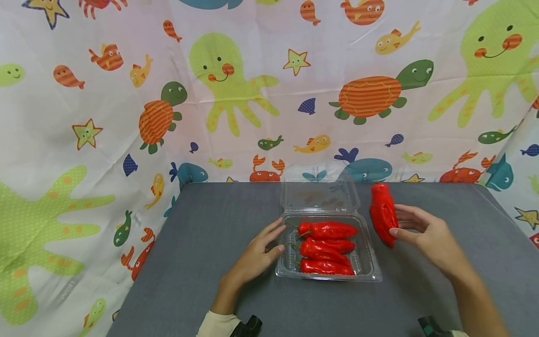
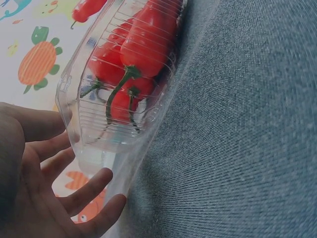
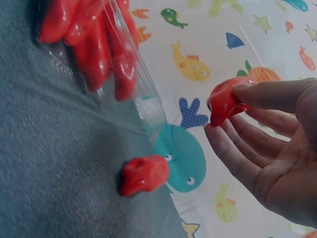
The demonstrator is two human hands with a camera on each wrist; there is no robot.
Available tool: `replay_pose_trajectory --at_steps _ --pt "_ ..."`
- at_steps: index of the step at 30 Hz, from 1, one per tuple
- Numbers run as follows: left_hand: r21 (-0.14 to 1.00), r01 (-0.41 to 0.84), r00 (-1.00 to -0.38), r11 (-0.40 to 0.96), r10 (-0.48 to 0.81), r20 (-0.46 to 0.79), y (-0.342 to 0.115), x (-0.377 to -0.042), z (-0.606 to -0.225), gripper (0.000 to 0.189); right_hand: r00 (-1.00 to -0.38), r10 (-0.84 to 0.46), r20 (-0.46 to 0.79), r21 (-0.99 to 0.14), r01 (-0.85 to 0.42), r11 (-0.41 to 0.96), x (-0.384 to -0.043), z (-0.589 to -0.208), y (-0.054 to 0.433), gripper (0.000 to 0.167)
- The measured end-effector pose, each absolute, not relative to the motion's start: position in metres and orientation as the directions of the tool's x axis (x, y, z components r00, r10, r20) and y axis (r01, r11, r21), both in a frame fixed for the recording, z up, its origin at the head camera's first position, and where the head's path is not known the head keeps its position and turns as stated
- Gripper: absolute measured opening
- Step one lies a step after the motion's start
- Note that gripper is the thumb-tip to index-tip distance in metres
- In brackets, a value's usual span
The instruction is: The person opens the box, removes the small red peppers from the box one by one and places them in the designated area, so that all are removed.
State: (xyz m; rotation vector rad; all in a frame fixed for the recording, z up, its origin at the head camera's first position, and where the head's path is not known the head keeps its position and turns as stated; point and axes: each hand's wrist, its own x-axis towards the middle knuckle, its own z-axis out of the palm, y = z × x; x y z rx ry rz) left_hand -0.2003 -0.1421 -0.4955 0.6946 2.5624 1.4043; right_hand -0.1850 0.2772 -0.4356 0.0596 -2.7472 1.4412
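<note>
A clear plastic clamshell box (image 1: 370,262) lies with its lid raised, holding several shiny red peppers (image 1: 328,230) with green stems. My left hand (image 1: 257,255) is at the box's left side, fingers spread loosely and fingertips right at the rim. In the left wrist view its thumb (image 2: 42,124) overlaps the plastic edge. To the right of the box, my right hand (image 1: 429,236) pinches a red pepper (image 3: 225,101) between thumb and fingers, above the table. Behind it, partly hidden in the head view, another red pepper (image 3: 146,174) lies on the table.
The grey table (image 1: 219,220) extends to both sides of the box. A white cloth (image 1: 261,159) printed with sea animals hangs behind and to the sides. The transparent lid (image 1: 320,196) stands tilted toward the cloth at the table's back edge.
</note>
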Motion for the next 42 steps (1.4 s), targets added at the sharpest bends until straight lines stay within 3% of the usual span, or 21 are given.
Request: replay_pose_trajectory --at_steps 30,42 --pt "0.836 0.312 -0.89 0.451 0.446 0.092 -0.144 -0.2 -0.498 0.057 -0.997 0.067 -0.039 -0.832 0.07 0.551 -0.194 -0.459 0.316 0.07" --pt "0.838 0.298 -0.893 0.457 0.444 0.075 -0.142 -0.201 -0.498 0.057 -0.986 0.086 -0.141 -0.819 0.165 0.55 -0.198 -0.47 0.327 0.07"
